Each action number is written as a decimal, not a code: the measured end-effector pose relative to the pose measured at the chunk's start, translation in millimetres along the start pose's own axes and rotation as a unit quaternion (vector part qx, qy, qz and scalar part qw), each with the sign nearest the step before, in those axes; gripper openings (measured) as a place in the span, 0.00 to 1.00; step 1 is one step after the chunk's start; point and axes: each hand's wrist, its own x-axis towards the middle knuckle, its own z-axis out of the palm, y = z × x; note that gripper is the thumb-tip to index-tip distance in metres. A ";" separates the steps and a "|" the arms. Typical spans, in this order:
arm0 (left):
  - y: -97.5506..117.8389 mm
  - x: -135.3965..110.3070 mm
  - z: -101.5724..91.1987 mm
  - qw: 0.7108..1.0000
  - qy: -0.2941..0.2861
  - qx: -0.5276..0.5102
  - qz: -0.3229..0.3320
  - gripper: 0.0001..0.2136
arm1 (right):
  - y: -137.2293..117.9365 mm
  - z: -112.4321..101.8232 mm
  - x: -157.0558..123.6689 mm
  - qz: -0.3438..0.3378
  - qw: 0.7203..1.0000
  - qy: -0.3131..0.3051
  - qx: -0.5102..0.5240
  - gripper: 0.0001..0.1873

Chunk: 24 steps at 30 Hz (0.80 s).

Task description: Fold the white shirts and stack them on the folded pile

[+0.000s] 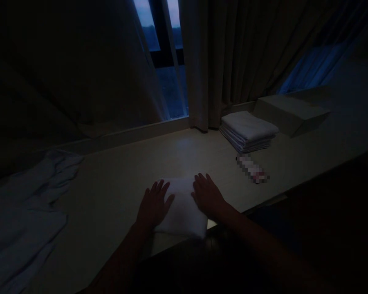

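A folded white cloth (184, 208), perhaps a towel, lies at the front edge of a pale ledge (116, 179). Across its left side rests my left hand (153, 204), palm down with the fingers spread. My right hand (207, 195) lies flat on its right side, fingers stretched toward the far edge. Neither hand grips the cloth; both press or rest on top of it. Dim light hides the finer detail of the fabric.
Right of the hands stands a stack of folded white cloths (248, 128), with a blurred-out item (252, 168) in front. Behind it is a box-shaped block (291, 114). Loose, crumpled cloths (24, 220) lie at the left. Curtains (202, 65) hang along the window (171, 90).
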 end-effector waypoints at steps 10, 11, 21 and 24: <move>11.6 -13.6 10.2 0.987 0.024 -0.038 -0.156 0.33 | -9.6 17.8 6.0 -0.015 0.995 -0.081 0.052 0.46; 10.4 -14.3 10.5 0.986 0.026 -0.047 -0.158 0.33 | -7.0 17.2 8.2 -0.017 0.995 -0.084 0.058 0.46; 0.6 -15.1 15.5 0.984 0.041 -0.082 -0.150 0.28 | 34.2 -13.9 2.7 -0.014 0.968 -0.161 0.190 0.49; 2.4 -14.6 14.9 0.986 0.050 -0.075 -0.144 0.28 | 39.3 -31.0 -7.5 0.025 0.968 -0.113 0.225 0.44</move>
